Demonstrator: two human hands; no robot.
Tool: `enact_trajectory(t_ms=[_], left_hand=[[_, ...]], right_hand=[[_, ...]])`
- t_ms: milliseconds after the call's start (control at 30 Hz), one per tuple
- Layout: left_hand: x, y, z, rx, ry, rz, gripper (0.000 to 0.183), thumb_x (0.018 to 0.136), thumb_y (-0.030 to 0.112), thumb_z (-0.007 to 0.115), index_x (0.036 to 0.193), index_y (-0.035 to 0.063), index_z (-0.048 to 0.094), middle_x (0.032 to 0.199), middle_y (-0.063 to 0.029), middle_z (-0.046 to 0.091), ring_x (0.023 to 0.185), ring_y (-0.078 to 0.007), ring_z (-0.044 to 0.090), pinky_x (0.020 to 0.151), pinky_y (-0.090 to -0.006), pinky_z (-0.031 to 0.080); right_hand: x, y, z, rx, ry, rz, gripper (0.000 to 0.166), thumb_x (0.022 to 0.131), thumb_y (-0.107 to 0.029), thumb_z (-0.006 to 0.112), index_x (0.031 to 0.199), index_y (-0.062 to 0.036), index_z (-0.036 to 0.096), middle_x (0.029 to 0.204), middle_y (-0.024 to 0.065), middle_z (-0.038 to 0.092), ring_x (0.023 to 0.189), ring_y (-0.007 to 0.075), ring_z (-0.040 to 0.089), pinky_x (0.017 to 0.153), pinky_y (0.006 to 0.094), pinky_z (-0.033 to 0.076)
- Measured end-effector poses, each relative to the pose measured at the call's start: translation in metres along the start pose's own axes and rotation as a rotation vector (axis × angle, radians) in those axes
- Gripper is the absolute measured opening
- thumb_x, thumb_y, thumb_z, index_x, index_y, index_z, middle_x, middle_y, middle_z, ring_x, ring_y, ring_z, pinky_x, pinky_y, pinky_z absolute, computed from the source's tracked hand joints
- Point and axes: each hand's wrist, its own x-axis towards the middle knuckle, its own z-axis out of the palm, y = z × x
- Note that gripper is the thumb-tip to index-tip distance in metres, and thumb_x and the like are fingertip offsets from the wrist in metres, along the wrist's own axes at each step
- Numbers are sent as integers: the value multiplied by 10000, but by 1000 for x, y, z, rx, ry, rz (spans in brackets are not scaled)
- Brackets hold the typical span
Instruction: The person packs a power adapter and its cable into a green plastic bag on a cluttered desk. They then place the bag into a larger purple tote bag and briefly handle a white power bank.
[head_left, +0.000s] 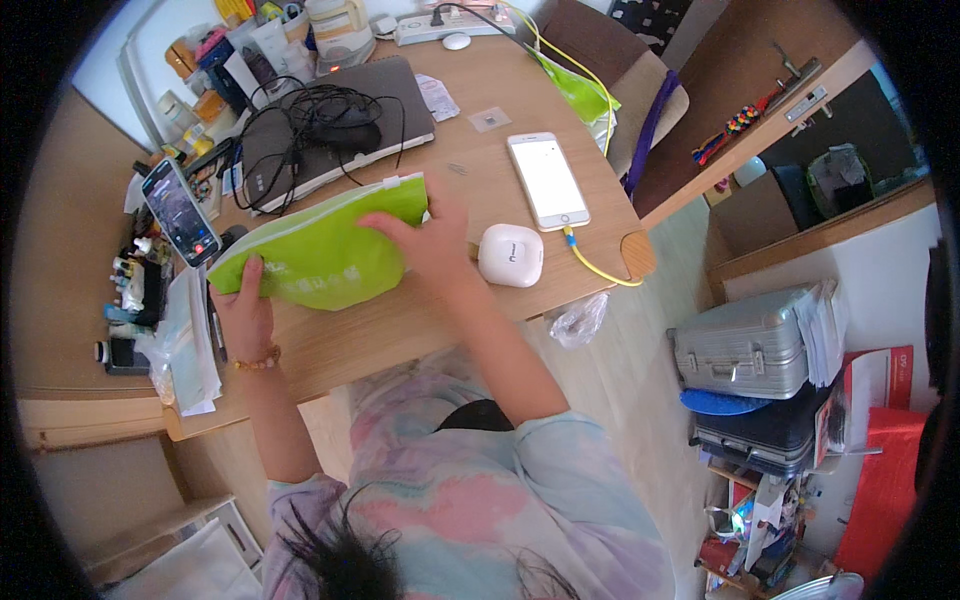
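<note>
A lime-green plastic zip pouch (330, 255) with white printing is stretched between my two hands, above the front of the wooden table. My left hand (246, 311) pinches its left end, thumb on the near face. At the other end my right hand (431, 232) grips the pouch, thumb across the front and the other fingers behind it, mostly hidden. Along the top edge runs a pale zip strip with a white slider (391, 181) near the right corner. What the pouch holds, if anything, cannot be seen.
Right of the pouch lie a white rounded case (511, 256) and a white phone (549, 180) on a yellow cable. Behind it, a black cable tangle (307, 120) rests on a closed laptop (409, 97). A second phone (180, 211) leans at left near papers (184, 337).
</note>
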Motion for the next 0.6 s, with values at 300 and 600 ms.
enact_trajectory(t_ms=[300, 600], left_hand=[[-2, -4, -7, -20, -37, -29, 321, 819, 73, 610, 1115, -4, 512, 1083, -85, 577, 978, -171, 555, 848, -301, 443], [-18, -6, -20, 317, -321, -166, 428, 739, 60, 705, 1130, -12, 547, 1046, -69, 617, 922, -142, 582, 788, -264, 469]], right_hand=[[2, 31, -11, -53, -336, 52, 282, 619, 45, 702, 891, -14, 651, 853, 68, 668, 813, 145, 617, 757, 267, 491], [-4, 2, -21, 77, -578, 167, 642, 579, 12, 756, 1174, -74, 531, 1100, 48, 595, 1017, 140, 542, 894, 274, 422]])
